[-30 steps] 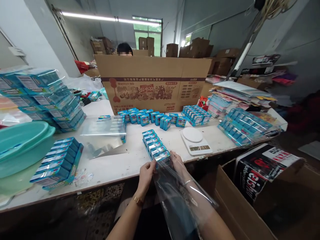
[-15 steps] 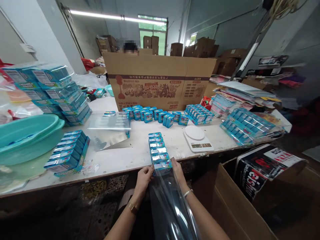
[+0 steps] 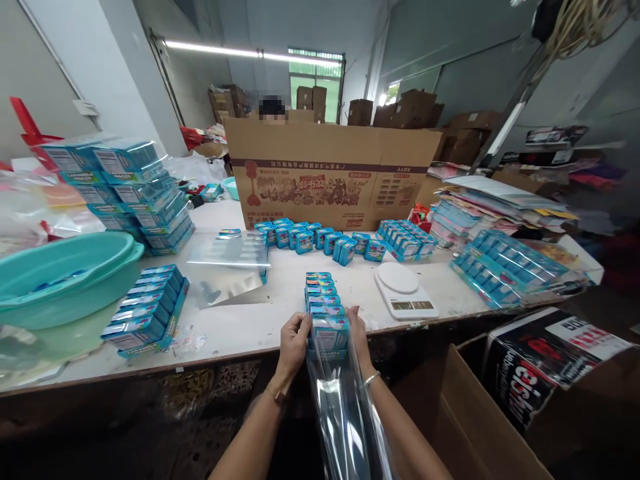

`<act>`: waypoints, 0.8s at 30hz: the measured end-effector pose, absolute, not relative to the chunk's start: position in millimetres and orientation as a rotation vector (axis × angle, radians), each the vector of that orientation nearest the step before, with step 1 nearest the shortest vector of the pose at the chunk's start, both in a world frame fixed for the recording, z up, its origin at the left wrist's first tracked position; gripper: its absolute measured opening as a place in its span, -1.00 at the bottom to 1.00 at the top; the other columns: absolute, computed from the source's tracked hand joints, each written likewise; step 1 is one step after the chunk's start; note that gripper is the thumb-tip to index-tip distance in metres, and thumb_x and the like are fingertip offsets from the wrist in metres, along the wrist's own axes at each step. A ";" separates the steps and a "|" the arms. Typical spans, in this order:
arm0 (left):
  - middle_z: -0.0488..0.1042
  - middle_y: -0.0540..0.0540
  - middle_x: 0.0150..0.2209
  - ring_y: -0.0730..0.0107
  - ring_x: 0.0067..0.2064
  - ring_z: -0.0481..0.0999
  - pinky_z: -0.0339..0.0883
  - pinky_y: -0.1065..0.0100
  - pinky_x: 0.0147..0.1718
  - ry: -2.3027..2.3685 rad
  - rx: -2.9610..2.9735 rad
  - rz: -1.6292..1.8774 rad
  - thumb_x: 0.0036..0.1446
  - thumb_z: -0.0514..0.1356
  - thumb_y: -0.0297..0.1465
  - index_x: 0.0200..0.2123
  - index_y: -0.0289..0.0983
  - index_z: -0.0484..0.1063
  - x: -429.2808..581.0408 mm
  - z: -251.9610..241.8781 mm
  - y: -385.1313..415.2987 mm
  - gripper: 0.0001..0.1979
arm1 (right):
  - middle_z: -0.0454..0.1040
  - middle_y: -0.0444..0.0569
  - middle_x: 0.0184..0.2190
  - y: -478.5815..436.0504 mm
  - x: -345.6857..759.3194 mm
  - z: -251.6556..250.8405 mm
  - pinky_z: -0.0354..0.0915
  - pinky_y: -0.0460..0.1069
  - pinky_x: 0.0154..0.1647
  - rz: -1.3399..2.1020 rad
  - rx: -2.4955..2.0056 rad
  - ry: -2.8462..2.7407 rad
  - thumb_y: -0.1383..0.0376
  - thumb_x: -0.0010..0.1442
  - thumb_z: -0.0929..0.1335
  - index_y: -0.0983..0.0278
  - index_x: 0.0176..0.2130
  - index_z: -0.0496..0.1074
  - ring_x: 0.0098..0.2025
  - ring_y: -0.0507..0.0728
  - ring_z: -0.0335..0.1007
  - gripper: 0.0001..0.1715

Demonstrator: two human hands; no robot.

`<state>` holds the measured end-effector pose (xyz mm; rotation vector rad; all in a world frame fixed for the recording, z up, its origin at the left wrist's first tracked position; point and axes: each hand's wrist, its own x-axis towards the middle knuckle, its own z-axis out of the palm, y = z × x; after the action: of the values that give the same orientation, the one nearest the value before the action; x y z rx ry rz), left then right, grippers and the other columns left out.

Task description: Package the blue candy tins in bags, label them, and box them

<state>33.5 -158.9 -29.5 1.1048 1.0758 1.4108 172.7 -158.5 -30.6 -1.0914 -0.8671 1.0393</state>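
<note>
A row of small blue boxes [image 3: 324, 300] in a blue tray lies at the table's front edge, pointing towards me. The near end of the row sits inside the mouth of a clear plastic bag [image 3: 343, 417], which hangs down over my lap. My left hand [image 3: 294, 340] pinches the bag's edge on the left side of the row. On the right side, my right hand [image 3: 359, 340] grips the bag's other edge, its fingers partly hidden behind the plastic and boxes.
A white scale [image 3: 404, 290] stands right of the row. Loose blue boxes [image 3: 305, 241] line the back, before a large carton [image 3: 330, 143]. At left are another filled tray [image 3: 150, 307], wrapped stacks [image 3: 125, 163] and a turquoise basin [image 3: 65, 277]. An open carton [image 3: 470, 400] sits at lower right.
Both hands have moved forward along the row, drawing the bag's mouth further over the near boxes. The view has shifted slightly, so the table's things appear lower and more to the right.
</note>
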 end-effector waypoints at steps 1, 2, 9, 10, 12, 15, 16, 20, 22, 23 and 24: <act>0.24 0.09 -0.60 0.50 -0.51 0.18 0.16 0.43 -0.49 1.055 1.080 1.413 -0.03 0.27 0.07 -0.58 -0.24 0.27 33.0 -23.6 -149.9 -0.50 | 0.28 -0.14 -0.63 -152.4 175.1 -21.9 0.22 -0.04 -0.49 1.019 -1.089 -0.927 -0.38 0.06 0.23 0.21 -0.56 0.23 -0.50 0.07 0.19 -0.26; 0.25 0.09 -0.60 0.50 -0.53 0.19 0.16 0.44 -0.50 1.029 1.041 1.411 -0.04 0.28 0.07 -0.57 -0.23 0.28 32.4 -17.4 -139.9 -0.51 | 0.29 -0.13 -0.61 -144.0 177.9 -12.8 0.23 -0.04 -0.46 1.002 -1.092 -0.987 -0.36 0.07 0.25 0.21 -0.55 0.25 -0.47 0.08 0.22 -0.28; 0.22 0.12 -0.69 0.59 -0.65 0.13 -0.04 0.49 -0.66 1.006 0.782 1.354 -0.13 0.40 -0.08 -0.62 -0.25 0.31 29.1 23.4 -53.1 -0.56 | 0.34 -0.18 -0.63 -52.4 188.3 30.5 0.20 -0.05 -0.52 1.066 -1.119 -1.073 -0.22 -0.03 0.39 0.23 -0.51 0.37 -0.52 0.07 0.24 -0.43; 0.22 0.11 -0.70 0.60 -0.66 0.14 -0.06 0.49 -0.67 1.037 0.750 1.337 -0.11 0.41 -0.13 -0.63 -0.26 0.31 29.6 26.2 -40.0 -0.59 | 0.36 -0.17 -0.63 -40.0 187.7 32.1 0.21 -0.05 -0.53 1.088 -1.122 -1.070 -0.21 -0.03 0.40 0.24 -0.50 0.38 -0.53 0.07 0.25 -0.43; 0.25 0.10 -0.70 0.60 -0.67 0.17 -0.05 0.50 -0.68 1.095 0.689 1.308 -0.08 0.41 -0.23 -0.63 -0.28 0.32 31.8 28.5 -14.8 -0.63 | 0.38 -0.15 -0.63 -16.8 186.2 32.3 0.23 -0.05 -0.53 1.125 -1.147 -1.059 -0.18 -0.01 0.41 0.26 -0.49 0.38 -0.53 0.07 0.29 -0.45; 0.37 0.08 -0.60 0.59 -0.63 0.27 0.10 0.51 -0.64 1.147 0.606 1.255 0.09 0.33 -0.29 -0.50 -0.32 0.40 37.4 26.3 18.2 -0.74 | 0.42 -0.13 -0.57 14.7 185.7 27.6 0.27 -0.05 -0.52 1.170 -1.254 -1.033 -0.06 0.14 0.40 0.31 -0.43 0.41 -0.52 0.06 0.33 -0.52; 0.41 0.06 -0.53 0.58 -0.59 0.33 0.19 0.50 -0.60 1.159 0.582 1.229 0.16 0.29 -0.28 -0.42 -0.33 0.42 39.1 24.9 27.7 -0.77 | 0.45 -0.12 -0.51 24.2 186.2 25.2 0.31 -0.05 -0.49 1.181 -1.300 -1.026 -0.01 0.20 0.38 0.33 -0.37 0.43 -0.50 0.05 0.36 -0.57; 0.50 -0.09 -0.17 0.40 -0.28 0.52 0.48 0.29 -0.33 1.191 0.523 1.093 0.29 0.18 -0.26 -0.07 -0.32 0.43 41.0 17.3 57.4 -0.74 | 0.49 -0.03 -0.16 51.5 190.3 12.5 0.45 0.03 -0.25 1.203 -1.466 -1.038 0.14 0.33 0.35 0.33 -0.05 0.43 -0.24 0.08 0.47 -0.68; 0.48 -0.14 -0.06 0.31 -0.16 0.53 0.50 0.20 -0.22 1.202 0.517 1.031 0.28 0.19 -0.27 0.01 -0.30 0.40 38.6 11.2 65.4 -0.69 | 0.48 -0.01 -0.10 56.1 192.1 4.3 0.46 0.06 -0.20 1.191 -1.529 -1.076 0.15 0.33 0.34 0.31 -0.02 0.42 -0.19 0.10 0.48 -0.67; 0.47 -0.15 -0.03 0.28 -0.13 0.53 0.50 0.17 -0.19 1.211 0.517 1.004 0.27 0.19 -0.27 0.03 -0.30 0.39 36.9 7.2 67.3 -0.67 | 0.49 -0.02 -0.14 56.2 192.7 -0.2 0.46 0.05 -0.21 1.177 -1.554 -1.103 0.14 0.33 0.34 0.32 -0.05 0.43 -0.22 0.09 0.48 -0.68; 0.47 -0.16 -0.01 0.26 -0.10 0.53 0.49 0.15 -0.16 1.225 0.520 0.979 0.27 0.20 -0.27 0.05 -0.29 0.39 35.3 2.6 67.9 -0.67 | 0.51 -0.04 -0.20 55.2 193.1 -4.9 0.45 0.02 -0.25 1.156 -1.573 -1.134 0.13 0.33 0.34 0.32 -0.11 0.45 -0.27 0.07 0.47 -0.69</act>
<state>35.3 67.9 2.6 0.5196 1.2247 0.9789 193.1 55.2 -4.9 -1.5734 -1.1339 1.1562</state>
